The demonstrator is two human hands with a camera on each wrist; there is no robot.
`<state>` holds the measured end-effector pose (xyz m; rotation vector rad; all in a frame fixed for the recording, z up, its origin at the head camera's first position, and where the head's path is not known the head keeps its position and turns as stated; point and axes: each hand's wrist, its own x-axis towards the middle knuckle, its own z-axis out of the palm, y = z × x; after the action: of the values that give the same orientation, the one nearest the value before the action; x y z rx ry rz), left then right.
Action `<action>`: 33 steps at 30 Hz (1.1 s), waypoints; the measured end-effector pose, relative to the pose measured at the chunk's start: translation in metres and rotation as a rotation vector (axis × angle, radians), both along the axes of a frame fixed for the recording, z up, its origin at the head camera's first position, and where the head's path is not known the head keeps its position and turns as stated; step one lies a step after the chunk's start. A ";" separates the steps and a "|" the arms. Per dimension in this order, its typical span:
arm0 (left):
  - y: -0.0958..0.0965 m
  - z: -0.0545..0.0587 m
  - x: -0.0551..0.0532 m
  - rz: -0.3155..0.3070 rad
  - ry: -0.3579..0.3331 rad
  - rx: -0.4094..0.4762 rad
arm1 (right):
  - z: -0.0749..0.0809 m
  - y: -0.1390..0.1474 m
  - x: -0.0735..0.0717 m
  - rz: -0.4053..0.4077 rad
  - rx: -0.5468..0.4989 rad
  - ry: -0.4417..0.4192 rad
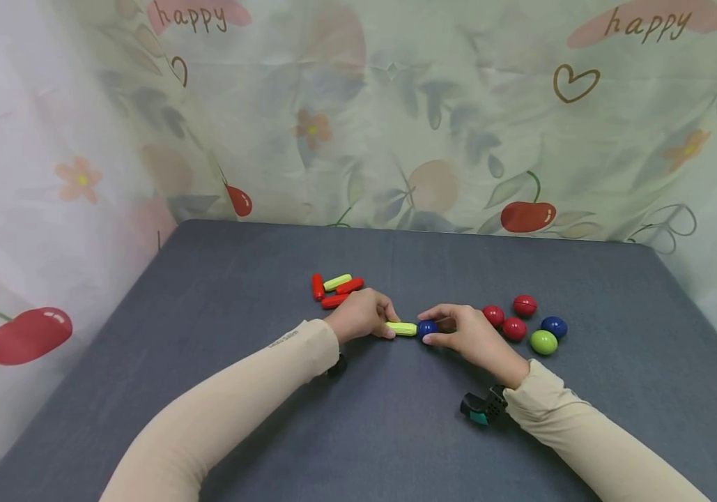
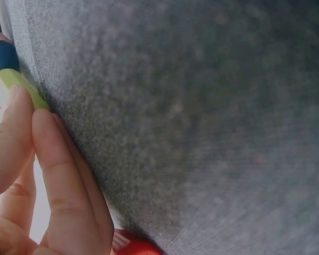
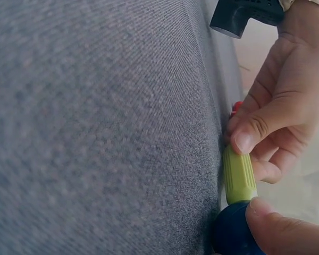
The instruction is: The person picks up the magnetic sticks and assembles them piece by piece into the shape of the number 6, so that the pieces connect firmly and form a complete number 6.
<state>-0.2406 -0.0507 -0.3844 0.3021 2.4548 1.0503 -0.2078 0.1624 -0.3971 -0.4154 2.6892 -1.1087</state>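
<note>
In the head view my left hand [image 1: 361, 315] pinches one end of a short ribbed yellow-green stick [image 1: 403, 329] between thumb and fingers. My right hand [image 1: 471, 335] grips a shiny blue ball [image 1: 426, 328] with thumb and fingertips on either side. Stick and ball meet end to end, low over the dark table. Seen from the right wrist, the grooved stick [image 3: 239, 178] stands right against the ball [image 3: 234, 231]. The left wrist view shows the fingers [image 2: 64, 175] closed around the stick's near end, which they hide.
Behind my left hand lie several red sticks [image 1: 318, 286] and another yellow-green stick [image 1: 337, 282]. Right of my right hand sit red balls [image 1: 525, 305], a second blue ball [image 1: 554, 326] and a green ball [image 1: 543, 342]. A printed curtain [image 1: 389, 139] hangs along the grey table's [image 1: 358, 432] back edge.
</note>
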 end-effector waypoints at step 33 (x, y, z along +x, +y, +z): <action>0.000 0.002 0.003 0.023 0.001 -0.003 | 0.047 0.045 0.018 -0.048 0.012 0.055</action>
<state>-0.2379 -0.0504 -0.3820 0.2742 2.4662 1.0560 -0.1900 0.2072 -0.3503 -0.3865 2.7656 -1.1099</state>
